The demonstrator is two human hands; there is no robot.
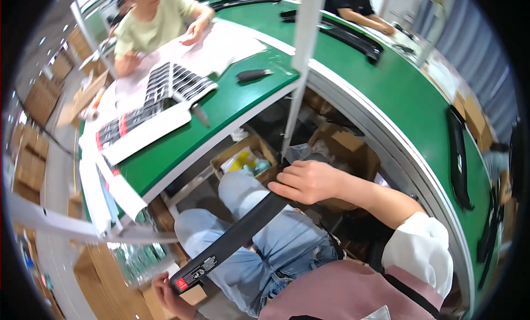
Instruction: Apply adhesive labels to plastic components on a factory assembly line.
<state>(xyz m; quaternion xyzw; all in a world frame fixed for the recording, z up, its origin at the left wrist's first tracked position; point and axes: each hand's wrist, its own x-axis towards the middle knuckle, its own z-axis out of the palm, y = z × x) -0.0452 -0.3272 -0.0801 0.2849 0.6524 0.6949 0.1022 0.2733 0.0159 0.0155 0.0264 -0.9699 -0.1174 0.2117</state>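
A long, flat black plastic bar [237, 234] lies slantwise over my lap, with a red, black and white label near its lower left end. My left hand [170, 297] closes its fingers at that labelled end. Up at the opposite end, my right hand [309, 182] is wrapped around the bar with its knuckles uppermost. The right hand covers part of that end, so its shape is hidden.
Ahead on the green table [232, 113] are label sheets [179, 82], a black-handled tool [254, 75] and a co-worker's hands. A white post [305, 38] stands by the curved green conveyor [408, 110], which carries black bars [458, 154]. Open cardboard boxes [345, 146] sit underneath.
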